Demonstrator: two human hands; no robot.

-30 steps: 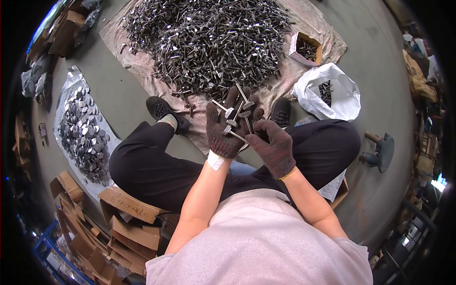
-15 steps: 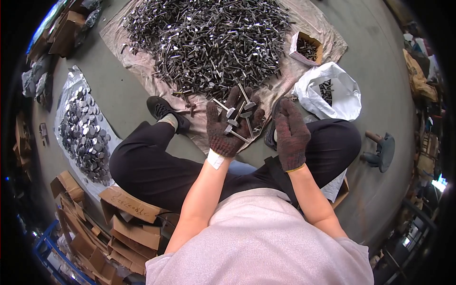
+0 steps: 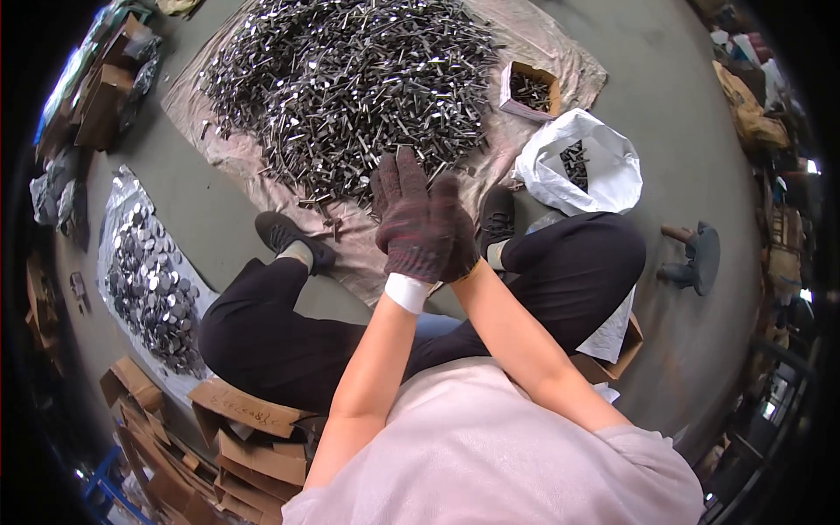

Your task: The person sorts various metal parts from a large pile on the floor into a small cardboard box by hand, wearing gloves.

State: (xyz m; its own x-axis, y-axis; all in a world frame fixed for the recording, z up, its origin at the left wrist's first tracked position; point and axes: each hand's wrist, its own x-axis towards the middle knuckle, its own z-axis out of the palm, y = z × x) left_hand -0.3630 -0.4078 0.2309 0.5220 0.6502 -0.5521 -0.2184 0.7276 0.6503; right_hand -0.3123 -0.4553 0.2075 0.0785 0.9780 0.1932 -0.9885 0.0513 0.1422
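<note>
My left hand, in a dark knitted glove with a white band at the wrist, is turned with its back up and its fingers pressed together, pointing away from me. My right hand, gloved too, meets it from the right, partly covered by it. The palms face each other; what lies between them is hidden. Just beyond the fingertips rises a large heap of metal T-shaped bolts, spread over a pinkish cloth.
A white sack with bolts inside stands to the right, below a small carton of bolts. Round metal discs lie on plastic sheeting at left. A low stool is at far right. Cardboard boxes sit at lower left.
Several T-shaped bolts lay on my open left palm; they are now out of sight. That hand has turned over, and my right hand has swung left against it.
</note>
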